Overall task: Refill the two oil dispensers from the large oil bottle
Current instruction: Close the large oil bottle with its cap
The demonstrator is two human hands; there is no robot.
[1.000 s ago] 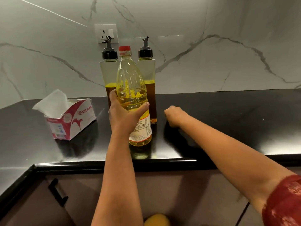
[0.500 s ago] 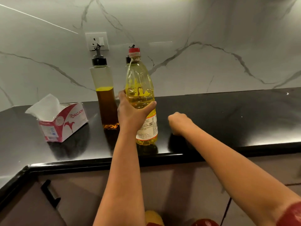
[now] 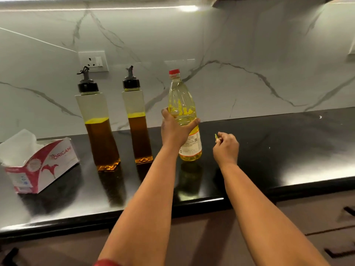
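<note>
Left hand [image 3: 173,131] grips the upright large oil bottle [image 3: 183,104] on the counter [image 3: 288,150]. Right hand [image 3: 226,147] hovers curled, its grip apparently pinching a small unclear scrap [image 3: 216,137].

Bare forearms, a red sleeve [image 3: 107,263] edge at the left arm
</note>
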